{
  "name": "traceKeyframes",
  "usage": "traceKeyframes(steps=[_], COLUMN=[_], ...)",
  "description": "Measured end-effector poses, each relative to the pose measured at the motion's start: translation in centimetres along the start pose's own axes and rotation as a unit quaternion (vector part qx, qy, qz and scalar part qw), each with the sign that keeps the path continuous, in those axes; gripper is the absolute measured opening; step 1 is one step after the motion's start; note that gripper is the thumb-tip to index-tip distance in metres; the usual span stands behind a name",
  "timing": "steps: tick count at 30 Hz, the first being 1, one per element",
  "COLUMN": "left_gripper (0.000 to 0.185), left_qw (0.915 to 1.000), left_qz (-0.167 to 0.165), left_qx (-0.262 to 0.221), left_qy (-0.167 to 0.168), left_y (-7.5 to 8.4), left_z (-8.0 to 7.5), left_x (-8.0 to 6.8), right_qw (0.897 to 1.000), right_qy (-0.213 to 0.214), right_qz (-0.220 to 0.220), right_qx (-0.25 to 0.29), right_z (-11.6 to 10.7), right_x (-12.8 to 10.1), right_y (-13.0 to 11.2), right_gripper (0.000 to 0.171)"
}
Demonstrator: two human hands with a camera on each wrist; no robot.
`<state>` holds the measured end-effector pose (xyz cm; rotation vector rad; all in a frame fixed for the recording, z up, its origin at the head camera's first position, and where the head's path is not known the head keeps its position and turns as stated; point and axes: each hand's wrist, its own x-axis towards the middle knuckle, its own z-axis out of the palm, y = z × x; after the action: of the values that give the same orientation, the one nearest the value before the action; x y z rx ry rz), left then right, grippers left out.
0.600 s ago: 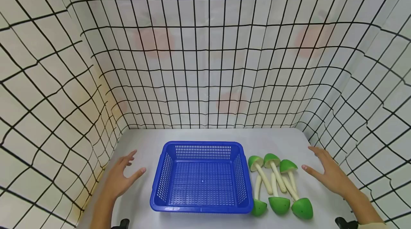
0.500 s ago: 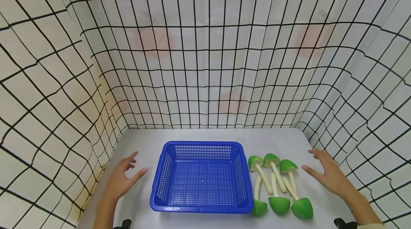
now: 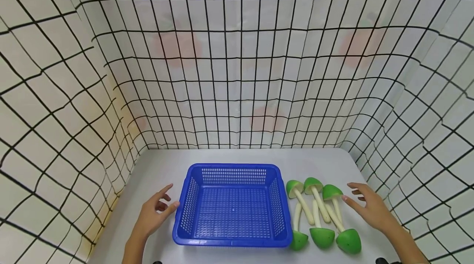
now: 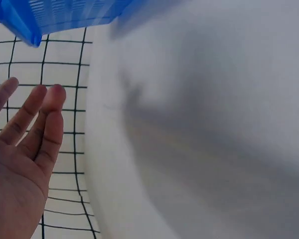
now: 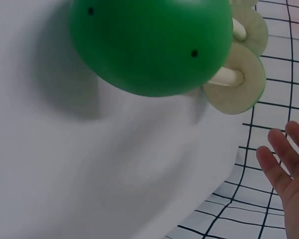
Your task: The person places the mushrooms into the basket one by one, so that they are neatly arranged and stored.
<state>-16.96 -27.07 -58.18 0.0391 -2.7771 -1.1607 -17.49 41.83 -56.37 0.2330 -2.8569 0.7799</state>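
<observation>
Basket [image 3: 232, 208], blue, perforated, sits near the table's [image 3: 229, 155] front edge, a bit left of centre, nothing inside. In the left wrist view only a blue corner [image 4: 25, 22] shows at top left.

Left hand [image 3: 155, 212] is just beside the basket's left wall, thumb tip at or almost at the rim; cannot tell if it touches. Fingers [image 4: 37, 117] straight, loosely spread, holding nothing.

Mushrooms [image 3: 320, 212], six green-capped toy ones with white stems, lie in a cluster right of the basket, toward the front right corner of the table. Three caps point to the back, three to the front, stems overlapping in between. The front-left cap touches or nearly touches the basket's front right corner.

Right hand [image 3: 368, 208] is just right of the cluster, thumb tip close to the back-right cap, contact unclear. Fingers [image 5: 284, 159] straight and spread, holding nothing. Right wrist view shows one big green cap [image 5: 152, 45] close up with pale cap undersides behind it.

Grid-patterned curtain [image 3: 237, 62] surrounds the table on three sides.
</observation>
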Motion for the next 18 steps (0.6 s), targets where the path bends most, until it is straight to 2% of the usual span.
traceKeyframes(steps=[11, 15, 18], left_gripper=[0.057, 0.053, 0.047], left_qw=[0.9935, 0.9892, 0.9846], left_qz=[0.003, -0.001, 0.001], left_qx=[-0.113, -0.147, -0.175], left_qy=[-0.001, 0.002, 0.006], left_y=[0.0, 0.3, 0.3], left_z=[2.3, 3.1, 3.5], left_x=[-0.9, -1.0, -1.2], right_qw=[1.0, 0.999, 0.999], right_qy=[0.012, 0.022, 0.015], right_qz=[-0.006, -0.018, -0.008], right_qx=[0.025, 0.031, 0.034], right_z=[2.3, 3.0, 3.5], right_x=[-0.3, -0.3, -0.3], right_y=[0.7, 1.3, 1.7], right_gripper=[0.037, 0.03, 0.028])
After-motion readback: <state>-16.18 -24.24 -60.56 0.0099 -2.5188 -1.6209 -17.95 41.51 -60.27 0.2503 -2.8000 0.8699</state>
